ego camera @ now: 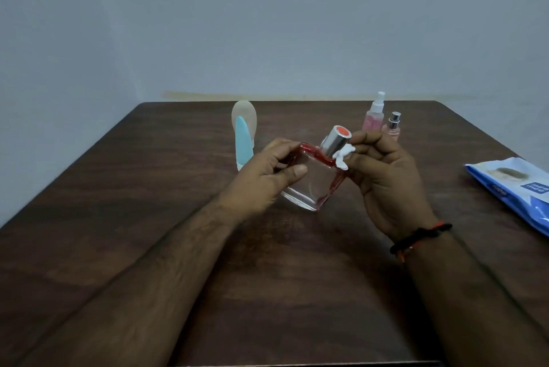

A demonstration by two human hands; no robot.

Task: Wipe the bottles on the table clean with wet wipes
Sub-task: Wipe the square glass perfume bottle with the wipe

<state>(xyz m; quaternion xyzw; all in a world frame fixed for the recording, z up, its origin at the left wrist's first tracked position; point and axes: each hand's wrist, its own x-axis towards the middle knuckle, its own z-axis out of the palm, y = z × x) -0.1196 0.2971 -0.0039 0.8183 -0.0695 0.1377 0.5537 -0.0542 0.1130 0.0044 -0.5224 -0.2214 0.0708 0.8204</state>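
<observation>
Glass bottle (312, 179) tilted, cap (337, 140) seemingly up-right

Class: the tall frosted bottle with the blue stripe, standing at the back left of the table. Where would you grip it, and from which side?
Probably round the lower body of the frosted bottle, coming from its open left side. It stands upright, tall and narrow, so a high grip might tip it. The left hand crowds its right.

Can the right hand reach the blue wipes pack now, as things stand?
Probably yes, but not at once: the right hand is pinching a wet wipe against the glass bottle. The wipes pack lies on its side, with nothing between.
</observation>
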